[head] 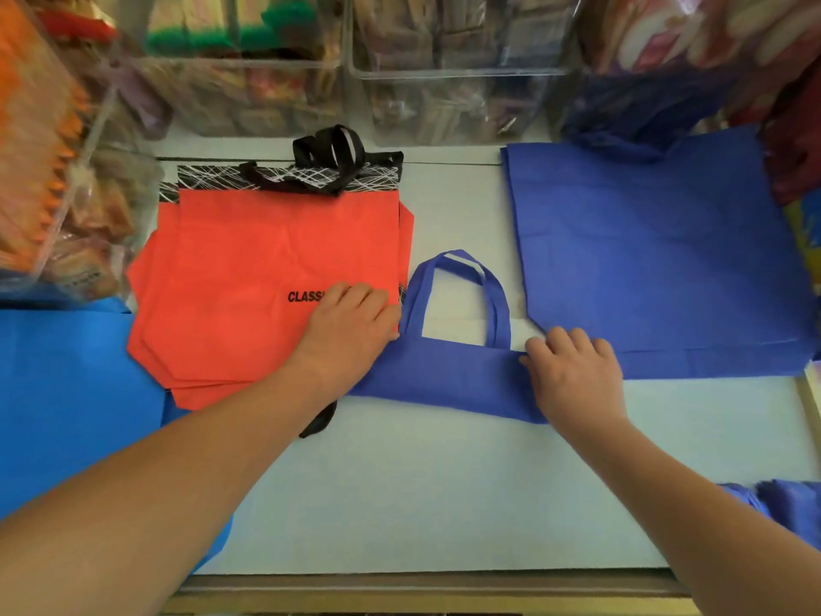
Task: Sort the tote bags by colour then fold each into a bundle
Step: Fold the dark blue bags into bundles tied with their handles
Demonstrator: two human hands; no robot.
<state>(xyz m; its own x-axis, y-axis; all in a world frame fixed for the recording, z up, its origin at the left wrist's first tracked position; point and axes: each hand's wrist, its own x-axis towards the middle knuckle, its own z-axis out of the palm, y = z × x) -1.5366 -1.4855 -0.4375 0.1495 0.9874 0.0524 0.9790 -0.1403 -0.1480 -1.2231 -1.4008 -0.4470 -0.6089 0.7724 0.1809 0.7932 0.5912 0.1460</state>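
A folded purple-blue tote bag [448, 377] lies as a narrow strip on the white table [422, 495], its handles [462, 295] looped away from me. My left hand [351, 326] rests flat on the strip's left end, overlapping the orange pile's edge. Fingers of my right hand [573, 371] press down on the strip's right end. To the left lies a pile of orange tote bags [249, 282] with black patterned tops and black handles [328, 153]. A flat stack of purple-blue bags [657, 260] lies at the right.
Light blue bags [66, 393] cover the table's left edge. More purple-blue fabric [786, 509] hangs at the right front. Clear plastic bins [444, 82] full of packaged goods line the back, with more on the left [40, 171]. The table's front edge runs along the bottom.
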